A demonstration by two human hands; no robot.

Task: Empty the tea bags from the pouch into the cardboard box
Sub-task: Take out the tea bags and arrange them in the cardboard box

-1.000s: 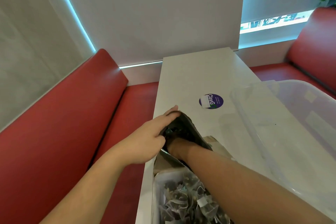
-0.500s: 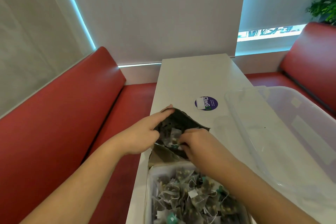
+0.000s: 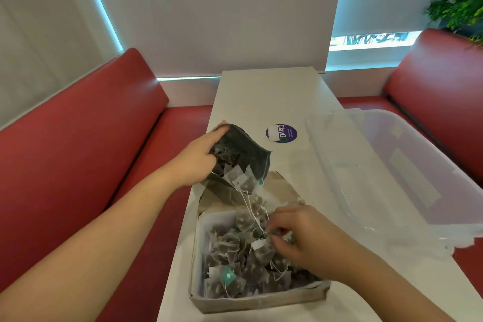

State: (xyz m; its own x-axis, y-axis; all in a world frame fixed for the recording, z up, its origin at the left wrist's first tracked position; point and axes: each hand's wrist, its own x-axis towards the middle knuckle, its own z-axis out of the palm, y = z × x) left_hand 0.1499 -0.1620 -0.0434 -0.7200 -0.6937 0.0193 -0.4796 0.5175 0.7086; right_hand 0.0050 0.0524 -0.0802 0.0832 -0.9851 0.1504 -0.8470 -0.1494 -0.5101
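My left hand (image 3: 197, 162) grips the dark pouch (image 3: 249, 157) by its far left side and holds it tilted above the back flap of the cardboard box (image 3: 258, 300). Pyramid tea bags (image 3: 241, 181) show in the pouch's mouth, and white strings run from them down to my right hand (image 3: 300, 239). That hand pinches tea bag strings and tags over the box. The box stands on the white table (image 3: 269, 97) close to its left edge and holds several tea bags (image 3: 243, 269).
A large clear plastic tub (image 3: 407, 170) lies on the table's right side, next to the box. A round purple sticker (image 3: 281, 133) sits beyond the pouch. Red benches (image 3: 86, 149) flank the table on both sides, and a green plant (image 3: 460, 2) stands at the far right.
My right hand has come out of the pouch and moved toward me over the box, drawing tea bags out by their strings. My left hand keeps its hold on the pouch.
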